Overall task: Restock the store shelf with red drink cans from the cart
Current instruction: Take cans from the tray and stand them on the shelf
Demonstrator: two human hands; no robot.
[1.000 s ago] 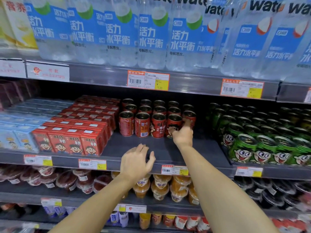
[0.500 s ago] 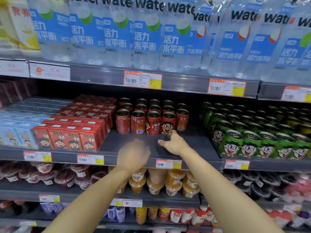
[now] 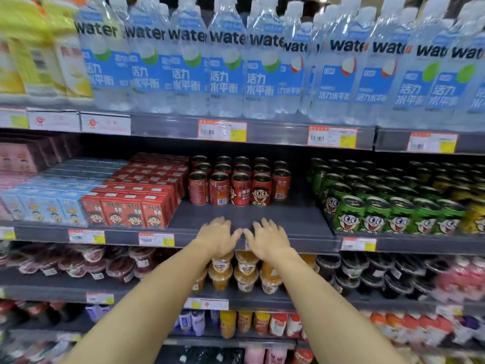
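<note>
Both grips [image 3: 219, 236] [image 3: 269, 239] apart, empty; red cartoon-faced cans [image 3: 240, 189] upright on shelf [image 3: 262, 219]

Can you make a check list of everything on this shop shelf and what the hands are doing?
Surface: grey shelf, bare at the front.
Job's things: red drink cans upright in rows at the back.
Clutter: red cartons left of them, green cans right.
Grippers: left hand and right hand open, empty, at the shelf edge.
Cables: nothing seen.
Surroundings: water bottles above, jelly cups below; no cart seen.
</note>
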